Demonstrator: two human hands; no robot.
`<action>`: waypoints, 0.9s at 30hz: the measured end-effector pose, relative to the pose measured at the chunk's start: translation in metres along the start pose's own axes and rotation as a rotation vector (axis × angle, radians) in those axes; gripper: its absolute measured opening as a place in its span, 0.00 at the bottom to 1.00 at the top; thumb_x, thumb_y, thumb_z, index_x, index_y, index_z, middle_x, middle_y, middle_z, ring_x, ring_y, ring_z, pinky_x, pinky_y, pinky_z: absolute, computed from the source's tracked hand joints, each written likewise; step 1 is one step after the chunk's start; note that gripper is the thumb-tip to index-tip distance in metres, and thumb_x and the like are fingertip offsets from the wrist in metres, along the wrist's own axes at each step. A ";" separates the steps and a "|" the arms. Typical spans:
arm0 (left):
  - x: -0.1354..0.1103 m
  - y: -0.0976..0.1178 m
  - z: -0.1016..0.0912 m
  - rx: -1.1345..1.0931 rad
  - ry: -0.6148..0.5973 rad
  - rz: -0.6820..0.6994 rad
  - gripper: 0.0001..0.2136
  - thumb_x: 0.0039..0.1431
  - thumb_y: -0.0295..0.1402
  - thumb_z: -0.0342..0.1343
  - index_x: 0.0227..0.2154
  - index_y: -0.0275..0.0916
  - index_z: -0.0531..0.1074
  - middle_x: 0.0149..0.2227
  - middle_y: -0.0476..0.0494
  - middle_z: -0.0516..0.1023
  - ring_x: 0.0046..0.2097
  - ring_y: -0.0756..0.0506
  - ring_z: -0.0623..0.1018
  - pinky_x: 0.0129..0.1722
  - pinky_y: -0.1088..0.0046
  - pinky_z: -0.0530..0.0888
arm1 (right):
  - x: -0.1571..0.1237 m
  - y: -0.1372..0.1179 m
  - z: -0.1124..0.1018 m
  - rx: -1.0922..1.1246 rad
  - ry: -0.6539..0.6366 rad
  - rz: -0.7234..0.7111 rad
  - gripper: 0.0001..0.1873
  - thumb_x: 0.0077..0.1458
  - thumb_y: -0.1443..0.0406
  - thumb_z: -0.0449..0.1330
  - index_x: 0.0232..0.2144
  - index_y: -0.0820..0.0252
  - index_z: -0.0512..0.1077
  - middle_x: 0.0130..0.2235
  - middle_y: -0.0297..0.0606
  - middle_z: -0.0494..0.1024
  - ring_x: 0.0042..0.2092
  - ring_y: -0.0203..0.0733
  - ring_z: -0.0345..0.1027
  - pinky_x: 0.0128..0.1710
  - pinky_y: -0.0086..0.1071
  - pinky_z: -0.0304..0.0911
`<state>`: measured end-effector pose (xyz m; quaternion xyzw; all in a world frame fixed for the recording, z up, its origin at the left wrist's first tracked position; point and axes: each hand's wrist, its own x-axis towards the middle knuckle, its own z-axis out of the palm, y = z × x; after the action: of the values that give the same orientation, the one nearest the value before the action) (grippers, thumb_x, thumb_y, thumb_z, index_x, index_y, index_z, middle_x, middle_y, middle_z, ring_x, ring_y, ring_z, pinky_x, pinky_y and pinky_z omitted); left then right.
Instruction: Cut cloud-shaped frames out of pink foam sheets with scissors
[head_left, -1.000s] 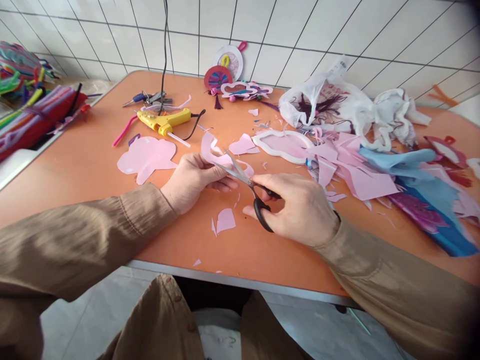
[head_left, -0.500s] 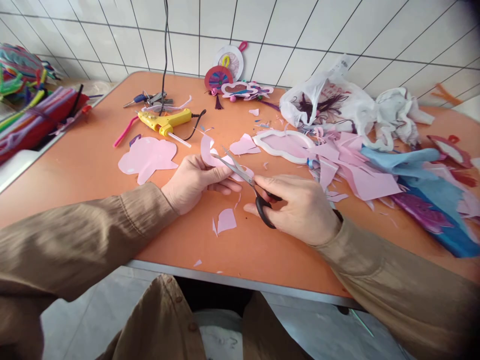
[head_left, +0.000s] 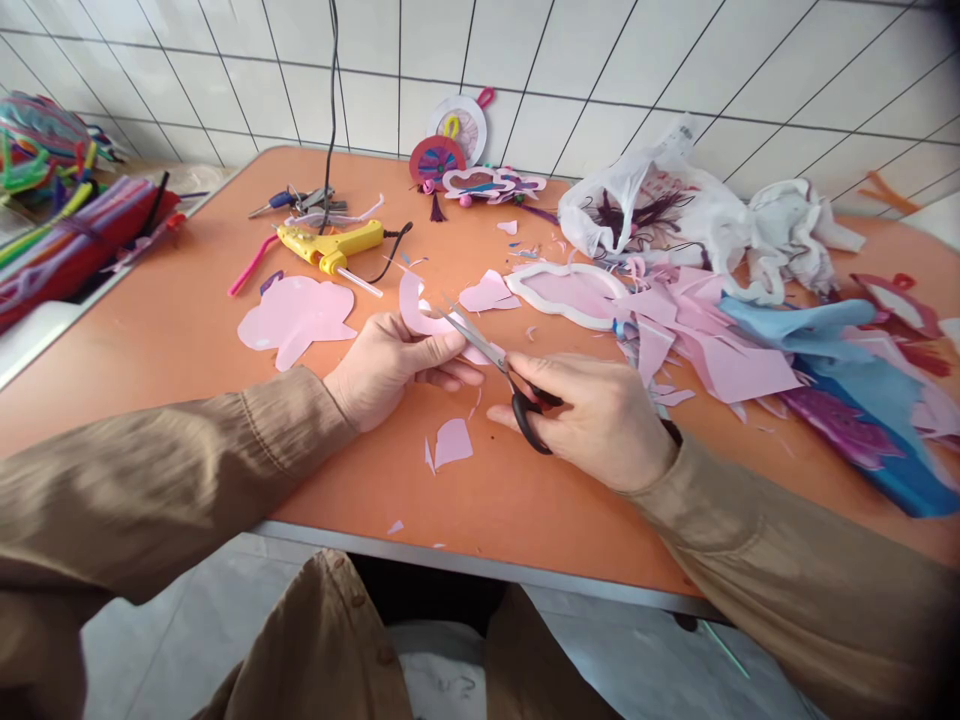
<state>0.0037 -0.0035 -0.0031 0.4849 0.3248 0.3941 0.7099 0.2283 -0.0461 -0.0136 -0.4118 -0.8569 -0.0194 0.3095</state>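
My left hand [head_left: 397, 365] pinches a curved strip of pink paper [head_left: 417, 312] between thumb and fingers, near the middle of the table. Black-handled scissors [head_left: 484, 345] are in my right hand [head_left: 589, 410], with fingers through the loops. The blades point left and lie at the pink strip, just above my left thumb. They look nearly closed. Small pink paper scraps [head_left: 454, 441] lie on the table below my hands. Left of my left hand rests a larger pink cutout [head_left: 300, 315], and beyond the scissors lies another pink piece [head_left: 488, 291].
A yellow glue gun [head_left: 334, 245] with its cord lies at the back left, near some keys [head_left: 307, 203]. A white-rimmed pink shape [head_left: 566, 295], a heap of pink paper [head_left: 705, 330] and a white plastic bag [head_left: 660, 195] fill the right. Finished ornaments [head_left: 439, 160] stand by the wall.
The scissor blades have come closer together on the pink strip. Both hands stay in almost the same place.
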 end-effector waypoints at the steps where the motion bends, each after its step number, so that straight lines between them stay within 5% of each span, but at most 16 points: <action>1: 0.000 0.000 0.000 -0.010 -0.003 0.003 0.16 0.46 0.41 0.77 0.27 0.33 0.83 0.32 0.38 0.87 0.31 0.47 0.85 0.30 0.79 0.80 | 0.000 0.000 0.000 0.011 -0.003 0.012 0.14 0.64 0.54 0.64 0.46 0.56 0.80 0.24 0.34 0.74 0.26 0.42 0.67 0.28 0.35 0.61; 8: 0.000 0.001 0.001 -0.022 -0.024 0.007 0.17 0.45 0.43 0.78 0.26 0.34 0.83 0.30 0.39 0.87 0.30 0.47 0.85 0.29 0.80 0.79 | 0.000 0.000 0.001 0.042 0.000 0.005 0.13 0.65 0.54 0.63 0.38 0.55 0.80 0.23 0.34 0.72 0.25 0.40 0.65 0.27 0.34 0.61; 15: 0.001 -0.003 -0.002 -0.008 -0.014 -0.002 0.16 0.48 0.43 0.76 0.29 0.33 0.83 0.32 0.38 0.87 0.32 0.46 0.86 0.31 0.78 0.81 | 0.005 -0.007 0.000 0.003 0.020 -0.028 0.22 0.70 0.51 0.57 0.30 0.59 0.76 0.21 0.31 0.69 0.23 0.35 0.61 0.25 0.29 0.59; 27: 0.001 -0.003 -0.002 0.026 -0.009 0.001 0.15 0.52 0.41 0.74 0.30 0.32 0.83 0.33 0.38 0.87 0.32 0.47 0.86 0.31 0.78 0.80 | 0.005 -0.008 0.001 0.008 0.030 -0.060 0.23 0.72 0.52 0.55 0.38 0.64 0.79 0.22 0.33 0.74 0.23 0.35 0.64 0.25 0.28 0.61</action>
<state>0.0029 -0.0018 -0.0065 0.4962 0.3263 0.3881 0.7048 0.2197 -0.0479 -0.0097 -0.3845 -0.8642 -0.0314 0.3231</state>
